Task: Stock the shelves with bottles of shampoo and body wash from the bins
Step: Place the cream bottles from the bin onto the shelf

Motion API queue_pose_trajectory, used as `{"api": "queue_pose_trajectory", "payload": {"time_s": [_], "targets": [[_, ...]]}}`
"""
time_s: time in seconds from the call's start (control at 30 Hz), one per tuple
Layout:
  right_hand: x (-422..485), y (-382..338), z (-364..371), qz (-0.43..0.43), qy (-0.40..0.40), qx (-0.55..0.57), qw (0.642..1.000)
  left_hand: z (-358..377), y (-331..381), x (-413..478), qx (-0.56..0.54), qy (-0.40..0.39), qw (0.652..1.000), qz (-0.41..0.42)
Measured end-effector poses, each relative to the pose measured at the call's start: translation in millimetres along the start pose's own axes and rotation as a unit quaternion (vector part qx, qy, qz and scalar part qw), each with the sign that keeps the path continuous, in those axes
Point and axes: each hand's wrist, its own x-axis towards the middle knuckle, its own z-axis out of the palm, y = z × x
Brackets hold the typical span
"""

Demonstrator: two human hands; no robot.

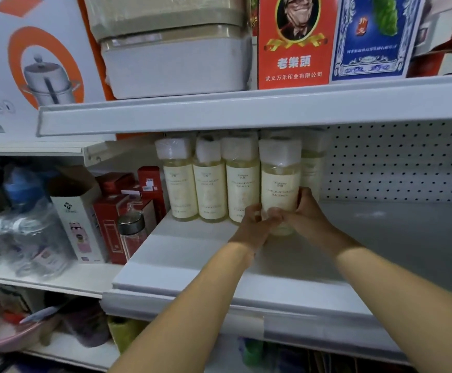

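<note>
- Cream-coloured liquid shows through the clear plastic bottle, which has a pale matt label and a blocky white cap sealed under glossy shrink film. It is upright toward the left of the grey shelf, slightly forward of the row.
- Both hands hold it low on the body. The left hand has its grip curled round the base from the left, and the right hand has its grip clamped on the lower right side. The hands touch each other in front.
- Holding low probably steadies a tall bottle and keeps the label facing out. The fingers hide the base, so I cannot tell whether it rests on the shelf.
- Three matching bottles stand shoulder to shoulder just to its left, labels forward, so this one seems meant as the next in line. A fifth bottle sits behind it to the right, partly hidden.
- Behind them is a white pegboard back, matt and perforated.
- The upper shelf hangs close above the caps, which favours sliding over lifting.
- On a neighbouring shelf to the left are red cartons, a glass flask with a metal lid, and clear water jugs.
</note>
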Motion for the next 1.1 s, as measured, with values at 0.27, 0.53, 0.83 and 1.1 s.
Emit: {"api": "queue_pose_trajectory", "payload": {"time_s": [0.27, 0.53, 0.83, 1.1], "targets": [[25.1, 4.0, 5.2, 0.026, 0.014, -0.022, 0.999, 2.1, 0.6, 20.2, -0.011, -0.002, 1.000, -0.019], [34.3, 6.4, 10.5, 0.049, 0.027, -0.054, 0.997, -0.8, 2.8, 25.1, -0.015, 0.006, 0.999, -0.033], [3.6, 9.7, 20.3, 0.079, 0.051, -0.108, 0.990, -19.6, -1.2, -3.0, -0.068, 0.073, 0.991, -0.090], [-64.5, -28.0, 59.1, 0.065, 0.095, -0.038, 0.993, -60.1, 6.4, -80.0, -0.257, 0.108, 0.960, -0.029]]}}
